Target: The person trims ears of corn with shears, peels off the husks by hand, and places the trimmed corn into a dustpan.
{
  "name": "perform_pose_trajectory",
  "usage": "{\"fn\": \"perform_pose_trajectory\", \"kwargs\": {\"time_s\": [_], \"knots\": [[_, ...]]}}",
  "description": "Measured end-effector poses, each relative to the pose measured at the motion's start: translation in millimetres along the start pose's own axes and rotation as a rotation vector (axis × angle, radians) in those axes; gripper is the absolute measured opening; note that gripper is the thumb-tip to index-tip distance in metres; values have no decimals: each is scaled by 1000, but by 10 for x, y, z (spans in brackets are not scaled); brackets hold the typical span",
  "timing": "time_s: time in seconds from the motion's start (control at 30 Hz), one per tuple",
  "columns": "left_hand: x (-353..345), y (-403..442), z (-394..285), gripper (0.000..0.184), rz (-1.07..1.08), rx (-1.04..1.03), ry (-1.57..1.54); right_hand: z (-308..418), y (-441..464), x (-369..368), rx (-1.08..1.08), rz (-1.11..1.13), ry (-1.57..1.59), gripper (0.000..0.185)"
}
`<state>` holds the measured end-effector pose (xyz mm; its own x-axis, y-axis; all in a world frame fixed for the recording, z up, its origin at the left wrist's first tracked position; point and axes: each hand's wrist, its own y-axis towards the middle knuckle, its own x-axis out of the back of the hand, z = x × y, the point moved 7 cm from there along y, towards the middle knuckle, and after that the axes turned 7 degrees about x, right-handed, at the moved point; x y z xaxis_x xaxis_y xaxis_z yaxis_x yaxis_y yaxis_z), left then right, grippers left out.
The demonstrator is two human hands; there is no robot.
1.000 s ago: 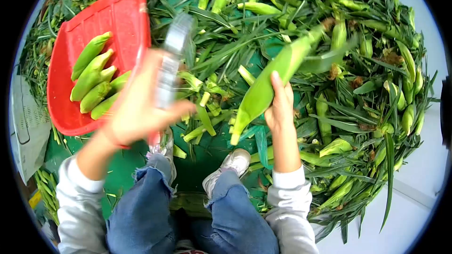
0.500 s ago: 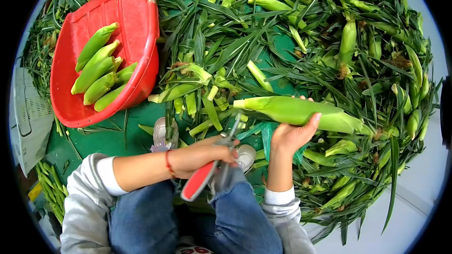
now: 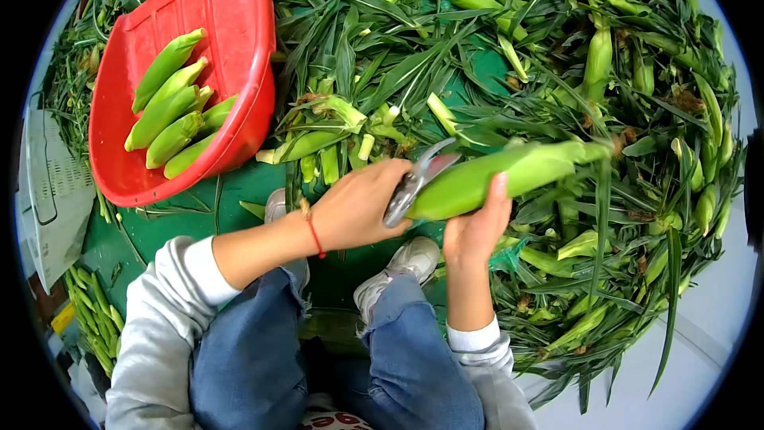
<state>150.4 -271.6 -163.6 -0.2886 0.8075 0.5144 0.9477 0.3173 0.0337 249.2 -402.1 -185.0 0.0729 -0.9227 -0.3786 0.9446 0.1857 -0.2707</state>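
My left hand (image 3: 362,203), with a red string on its wrist, is closed around pruning shears (image 3: 410,183) with red and grey parts. The shears are at the stalk end of a green ear of corn in its husk (image 3: 501,183); motion blur and my fingers hide whether the blades touch the stalk. My right hand (image 3: 477,227) grips the ear from below, thumb along its near side. The ear's silk tip points to the right and slightly up.
A red scoop-shaped bin (image 3: 259,103) holds several trimmed ears (image 3: 163,115) at the left. Husked corn and long leaves (image 3: 605,255) pile up behind and to the right. A white perforated basket (image 3: 52,183) stands at the far left. My shoes (image 3: 398,271) are on the green floor below.
My left hand has moved up and right, bringing the shears to the ear's stalk end. The ear has tilted, its stalk end lower and its tip higher.
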Motion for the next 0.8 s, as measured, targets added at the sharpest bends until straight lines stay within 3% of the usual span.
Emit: {"fn": "perform_pose_trajectory", "kwargs": {"time_s": [0.1, 0.13, 0.2, 0.27, 0.33, 0.37, 0.4, 0.47, 0.6, 0.8], "knots": [[-121, -4, 127, 62, 452, 340, -269, -81, 139, 132, -65, 119, 51, 50], [-100, -19, 163, 58, 469, 343, -344, -69, 173, 116, -113, 151, 104, 50], [-29, -87, 228, 46, 365, 494, -645, -122, 191, 95, -247, 89, 280, 60], [-35, -231, 422, 41, 144, 696, -1160, -53, 136, -144, -331, 258, 592, 52], [-51, -343, 617, 44, -195, 876, -1545, -133, 332, 103, -263, 202, 581, 57], [-135, -538, 788, 45, -302, 1144, -1564, -136, 374, 192, -236, 154, 526, 57], [-269, -666, 819, 45, -107, 1237, -1516, -145, 386, 268, -213, 103, 469, 56], [-483, -940, 768, 47, 271, 1390, -1393, -23, 436, 323, 53, -51, 244, 51], [-701, -836, 7, 53, 621, 1279, -1522, 174, 270, 254, 268, -98, 93, 53], [-728, -527, 25, 53, 463, 1167, -1612, 130, 184, 201, 293, -32, 93, 53]]}}
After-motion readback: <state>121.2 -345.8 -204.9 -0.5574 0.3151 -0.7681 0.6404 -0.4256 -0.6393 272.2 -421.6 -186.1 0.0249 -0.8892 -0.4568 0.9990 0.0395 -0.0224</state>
